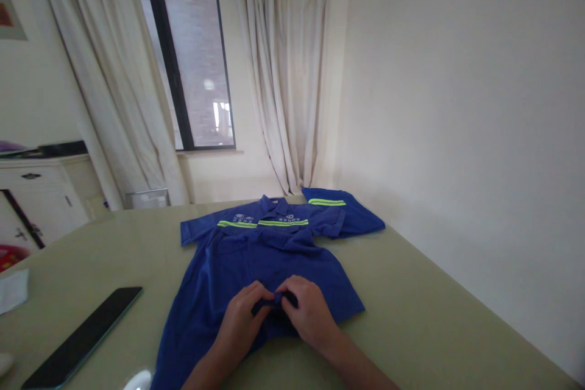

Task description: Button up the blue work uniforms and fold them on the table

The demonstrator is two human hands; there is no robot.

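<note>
A blue short-sleeved work shirt lies spread on the table, its collar at the far end. Yellow-green reflective stripes and pale printing cross its chest. My left hand pinches the shirt's front edge near the hem. Close beside it, my right hand grips the same bit of cloth, thumb and fingers closed. A small fold of fabric is bunched up between the two hands. What exactly lies under my fingertips is too small to make out.
Another folded blue garment with a reflective stripe lies behind the shirt's right sleeve. A long dark flat object rests on the greenish table at left, near a white tissue. A wall borders the table's right side.
</note>
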